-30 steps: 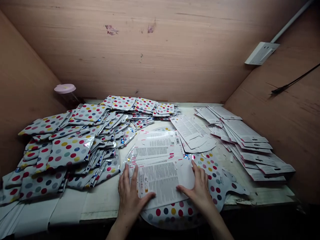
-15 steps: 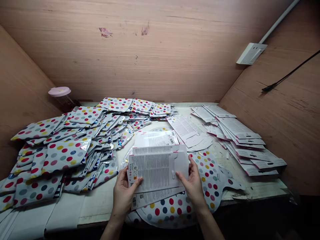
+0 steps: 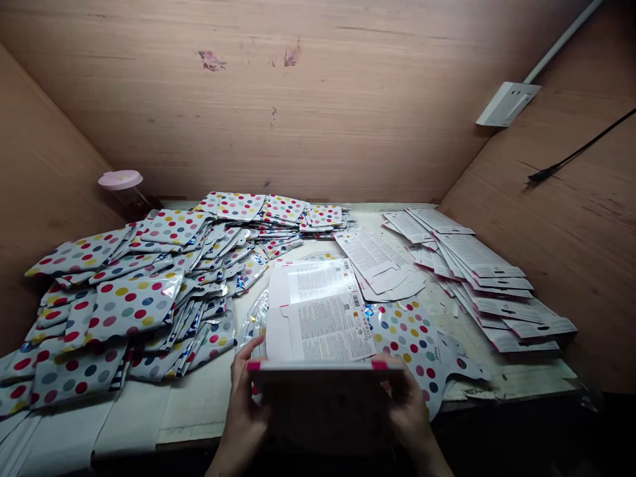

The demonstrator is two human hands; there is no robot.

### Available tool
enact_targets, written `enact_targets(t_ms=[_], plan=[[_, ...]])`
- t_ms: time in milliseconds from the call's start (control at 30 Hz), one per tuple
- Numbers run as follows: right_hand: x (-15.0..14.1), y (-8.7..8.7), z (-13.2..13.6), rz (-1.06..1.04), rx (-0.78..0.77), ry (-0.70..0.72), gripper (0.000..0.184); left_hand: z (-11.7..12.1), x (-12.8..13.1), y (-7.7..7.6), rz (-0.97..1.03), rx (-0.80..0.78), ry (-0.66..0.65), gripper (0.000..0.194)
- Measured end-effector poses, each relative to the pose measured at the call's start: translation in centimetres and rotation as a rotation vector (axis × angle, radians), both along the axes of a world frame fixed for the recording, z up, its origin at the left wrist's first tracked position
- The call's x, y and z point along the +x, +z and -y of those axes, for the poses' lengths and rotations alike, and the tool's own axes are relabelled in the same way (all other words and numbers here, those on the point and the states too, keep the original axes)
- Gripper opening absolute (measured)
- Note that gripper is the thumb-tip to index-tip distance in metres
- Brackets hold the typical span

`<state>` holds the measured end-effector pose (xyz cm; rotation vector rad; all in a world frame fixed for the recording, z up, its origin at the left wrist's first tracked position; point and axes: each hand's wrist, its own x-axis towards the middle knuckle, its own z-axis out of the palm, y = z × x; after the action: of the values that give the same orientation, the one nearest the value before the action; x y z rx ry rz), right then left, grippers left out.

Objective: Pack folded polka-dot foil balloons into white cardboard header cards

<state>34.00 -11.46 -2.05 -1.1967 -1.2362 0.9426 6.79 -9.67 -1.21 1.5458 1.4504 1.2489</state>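
- White printed card (image 3: pixel 325 371) is being held up in both hands, tilted, with its near face in shadow and its upper edge, carrying two pink marks, running level across the view.
- Left hand (image 3: pixel 243 404) is gripping the card's left end, partly closed, with its fingers (image 3: pixel 244 354) showing beyond the edge.
- Right hand (image 3: pixel 410 404) is gripping the right end, partly closed and mostly hidden behind the card.
- Printed paper panel (image 3: pixel 318 311) is lying just beyond the held card; whether the two are joined cannot be determined.
- Polka-dot foil balloon (image 3: pixel 412 344) is lying flat under the panel, near the right hand.
- Polka-dot foil packets (image 3: pixel 132 301) are lying heaped across the left of the workbench (image 3: pixel 199 414), close beside the left hand.
- Printed card strips (image 3: pixel 489 278) are lying fanned in overlapping rows on the right of the bench, well apart from both hands.
- Die-cut card sheets (image 3: pixel 377 262) are lying loose between those strips and the panel.
- Pink-lidded jar (image 3: pixel 120 180) is standing at the far left corner, behind the packets.
- White wall socket (image 3: pixel 507 104) is sitting on the plywood panel at right.
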Motion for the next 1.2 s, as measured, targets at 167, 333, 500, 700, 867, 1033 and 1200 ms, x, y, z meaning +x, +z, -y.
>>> enact_targets(t_ms=[167, 333, 500, 700, 867, 1033, 1200], plan=[[0.4, 0.0, 0.7, -0.017, -0.114, 0.016, 0.015, 0.7, -0.5, 0.4, 0.131, -0.203, -0.107, 0.019], [-0.1, 2.1, -0.3, -0.364, -0.468, 0.034, 0.034, 0.9, -0.2, 2.0, 0.412, -0.500, -0.022, 0.040], [-1.1, 4.3, -1.3, -0.600, -0.575, 0.161, 0.043, 0.6, 0.3, 3.3, 0.577, -0.640, 0.057, 0.052], [-0.7, 4.0, -1.5, -0.767, -0.707, 0.376, 0.044, 0.5, 0.7, 2.8, 0.615, -0.600, 0.118, 0.055], [-0.4, 4.2, -1.3, -0.569, -0.667, 0.300, 0.056, 0.6, 0.8, 3.2, 0.614, -0.622, 0.097, 0.057], [-0.6, 4.0, -1.1, -0.094, -0.368, -0.004, 0.050, 1.6, 1.5, 4.1, 0.639, -0.550, 0.174, 0.049], [-1.3, 3.0, -0.6, 0.580, 0.319, -0.401, 0.030, 2.3, 3.0, 5.6, 0.640, -0.491, 0.253, 0.049]])
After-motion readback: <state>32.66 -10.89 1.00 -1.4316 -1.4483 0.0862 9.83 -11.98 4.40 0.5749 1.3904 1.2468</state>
